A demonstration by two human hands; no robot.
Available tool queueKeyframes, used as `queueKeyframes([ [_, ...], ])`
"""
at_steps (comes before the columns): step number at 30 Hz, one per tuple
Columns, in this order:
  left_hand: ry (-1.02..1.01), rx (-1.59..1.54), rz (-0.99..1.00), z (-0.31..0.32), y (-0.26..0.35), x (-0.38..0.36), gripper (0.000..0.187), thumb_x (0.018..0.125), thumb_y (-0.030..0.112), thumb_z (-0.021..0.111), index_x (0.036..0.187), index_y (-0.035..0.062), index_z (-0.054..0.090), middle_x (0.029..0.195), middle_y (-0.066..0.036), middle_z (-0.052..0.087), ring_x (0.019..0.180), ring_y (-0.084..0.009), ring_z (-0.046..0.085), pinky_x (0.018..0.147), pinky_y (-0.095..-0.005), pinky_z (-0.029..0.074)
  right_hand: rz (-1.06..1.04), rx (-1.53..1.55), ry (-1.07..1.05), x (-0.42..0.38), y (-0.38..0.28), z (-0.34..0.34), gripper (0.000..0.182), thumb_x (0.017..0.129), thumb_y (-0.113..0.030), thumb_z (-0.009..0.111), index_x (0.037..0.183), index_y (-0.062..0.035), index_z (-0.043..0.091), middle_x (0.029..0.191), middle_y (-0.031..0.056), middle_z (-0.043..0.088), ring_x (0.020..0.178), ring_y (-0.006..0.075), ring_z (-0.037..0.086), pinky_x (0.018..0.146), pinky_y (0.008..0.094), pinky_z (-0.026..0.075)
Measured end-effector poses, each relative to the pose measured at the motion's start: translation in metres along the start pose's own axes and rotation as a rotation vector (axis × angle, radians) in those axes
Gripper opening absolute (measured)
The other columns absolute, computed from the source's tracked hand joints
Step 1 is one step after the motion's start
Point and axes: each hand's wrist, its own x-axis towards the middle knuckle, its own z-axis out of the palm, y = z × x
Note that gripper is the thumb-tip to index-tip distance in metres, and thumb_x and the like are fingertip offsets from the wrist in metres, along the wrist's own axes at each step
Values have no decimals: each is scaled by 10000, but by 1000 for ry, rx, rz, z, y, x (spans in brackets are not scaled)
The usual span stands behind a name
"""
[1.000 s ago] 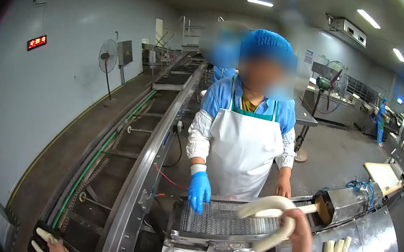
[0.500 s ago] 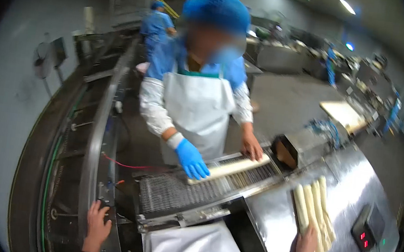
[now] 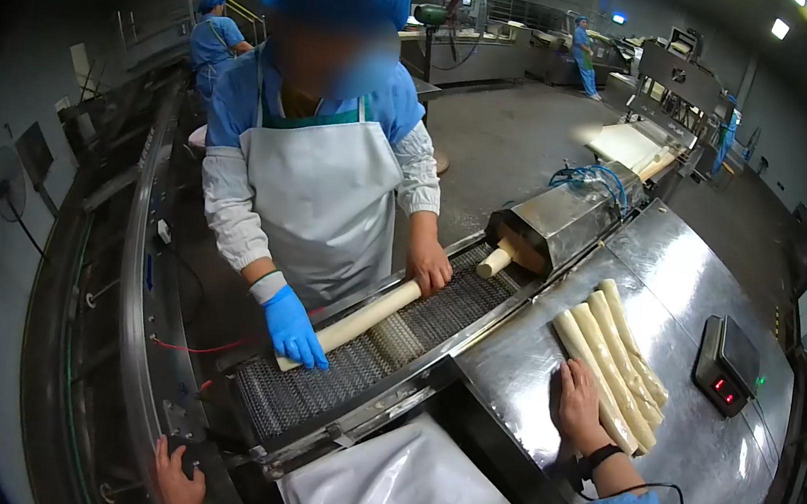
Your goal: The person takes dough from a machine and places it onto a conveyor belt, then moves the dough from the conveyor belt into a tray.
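Note:
My left hand (image 3: 180, 487) rests on the dark metal edge of the conveyor frame (image 3: 186, 424) at lower left, thumb and fingers apart, with nothing in it. Several long pale dough rolls (image 3: 602, 362) lie side by side on the steel table (image 3: 519, 397). Beside the nearest one is my right hand (image 3: 578, 406), fingers stretched out along its left side and touching or almost touching it. A co-worker's gloved hand (image 3: 296, 332) and bare hand (image 3: 429, 267) hold the two ends of another dough roll (image 3: 365, 316) on the mesh belt (image 3: 279, 403).
Another dough roll (image 3: 496, 261) pokes out of the metal housing (image 3: 569, 217) onto the belt. A digital scale (image 3: 727, 364) stands right of the rolls. White sheeting (image 3: 403, 499) hangs before me. The co-worker (image 3: 324, 157) stands across the belt; other people are farther back.
My right hand has moved from the near end of the rolls to their left side. The co-worker's roll has shifted left, and another roll now shows at the housing. My view has turned.

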Motion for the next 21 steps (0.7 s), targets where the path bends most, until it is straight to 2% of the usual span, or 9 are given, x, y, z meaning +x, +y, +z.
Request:
queueKeyframes([
  [3,52,-48,65,8,-10,1,434,725,41,664,1151,-33,622,1526,-260,414,1459,-441,334,1186,-529,322,-33,123,-47,24,2,19,395,921,-58,532,1298,53,576,1414,256,511,1355,431,470,1154,490,376],
  [4,58,-47,58,8,-10,2,434,725,41,664,1151,-33,622,1526,-260,414,1459,-441,334,1186,-529,322,42,190,-108,33,-1,32,470,942,-176,562,1345,65,537,1422,288,501,1355,447,456,1168,499,346],
  [5,49,-55,66,8,-11,4,433,722,42,663,1145,-36,620,1520,-265,419,1455,-443,341,1188,-529,320,33,193,-105,38,-3,38,470,942,-176,562,1345,65,537,1422,288,501,1355,447,456,1168,499,346],
  [8,47,-55,64,3,-3,5,426,718,44,663,1135,-38,619,1515,-268,423,1454,-445,343,1189,-530,317,167,103,-219,67,-27,41,725,946,-413,587,1451,77,418,1543,331,355,1444,463,326,1226,491,232],
  [13,11,-30,30,5,-4,5,405,724,44,660,1119,-32,619,1517,-259,421,1462,-443,329,1189,-530,318,132,139,-167,95,-45,63,718,948,-395,592,1462,73,412,1542,318,366,1446,456,334,1231,485,231],
  [16,4,-14,45,3,-5,4,395,733,44,659,1119,-25,620,1519,-253,418,1468,-440,321,1191,-529,318,94,317,-87,112,-63,74,716,935,-362,630,1468,63,411,1535,293,390,1449,433,350,1228,488,253],
  [21,6,-18,43,2,-4,5,390,736,39,670,1118,-25,625,1505,-252,433,1471,-423,325,1198,-522,313,47,274,-64,143,-100,94,722,932,-374,632,1468,59,417,1537,291,394,1463,426,337,1236,497,236],
])
